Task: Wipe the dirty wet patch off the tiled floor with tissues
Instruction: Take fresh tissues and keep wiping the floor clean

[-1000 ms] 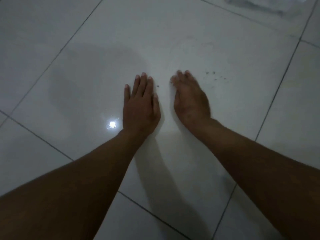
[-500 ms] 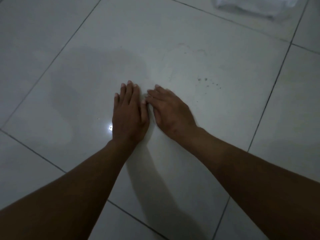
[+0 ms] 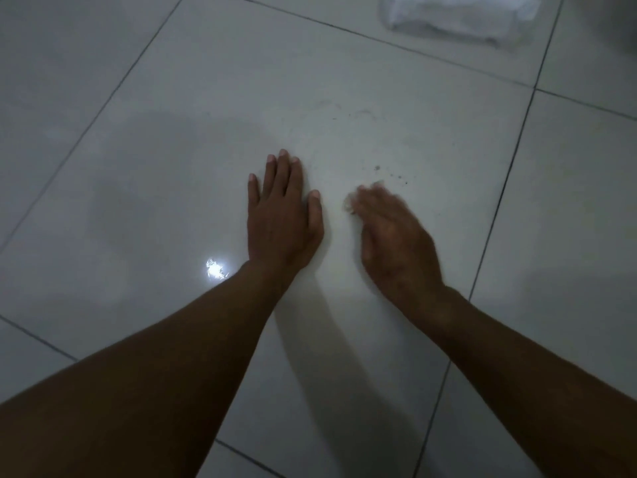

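The tiled floor fills the view, pale and glossy. A pack of tissues lies on it, well beyond my left hand and off to the right. My left hand lies flat on the tile, its grip wide, fingers straight. Just right of it, my right hand is blurred, fingers loosely extended, holding nothing I can see. Dark specks of the dirty patch sit near its fingertips.

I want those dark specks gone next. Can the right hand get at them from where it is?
Probably yes. The right hand is blurred just short of the dark specks, and only bare tile lies between them. It appears to hold no tissue; the white pack lies farther off.
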Action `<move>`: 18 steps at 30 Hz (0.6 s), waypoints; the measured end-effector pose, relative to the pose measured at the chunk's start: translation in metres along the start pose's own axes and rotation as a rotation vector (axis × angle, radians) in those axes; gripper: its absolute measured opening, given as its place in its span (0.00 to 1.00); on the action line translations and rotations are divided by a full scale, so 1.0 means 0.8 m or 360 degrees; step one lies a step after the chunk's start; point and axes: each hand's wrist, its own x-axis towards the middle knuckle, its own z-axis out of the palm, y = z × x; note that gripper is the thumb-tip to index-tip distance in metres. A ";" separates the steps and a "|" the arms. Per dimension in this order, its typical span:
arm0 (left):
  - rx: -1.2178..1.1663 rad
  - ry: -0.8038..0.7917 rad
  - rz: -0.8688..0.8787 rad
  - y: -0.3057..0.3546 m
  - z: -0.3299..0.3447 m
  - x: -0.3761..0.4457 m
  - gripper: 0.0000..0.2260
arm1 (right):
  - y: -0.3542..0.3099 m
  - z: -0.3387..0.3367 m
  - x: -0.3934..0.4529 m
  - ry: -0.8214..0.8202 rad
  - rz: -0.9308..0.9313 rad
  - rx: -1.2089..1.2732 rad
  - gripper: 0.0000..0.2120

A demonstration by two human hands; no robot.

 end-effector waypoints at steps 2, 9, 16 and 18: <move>0.0023 0.0032 -0.0020 0.001 0.004 -0.002 0.27 | 0.019 -0.001 0.007 0.0132 0.0341 -0.0074 0.20; -0.0022 0.0059 -0.0020 0.001 0.004 -0.001 0.27 | -0.006 0.028 0.053 0.0172 0.0366 0.0009 0.22; -0.0043 0.0101 -0.0012 0.001 0.005 -0.001 0.26 | 0.009 0.023 0.044 -0.0062 -0.0239 0.0009 0.21; -0.0048 0.0097 -0.0033 0.001 0.004 -0.001 0.26 | 0.024 0.022 0.061 -0.0022 -0.0008 0.0008 0.22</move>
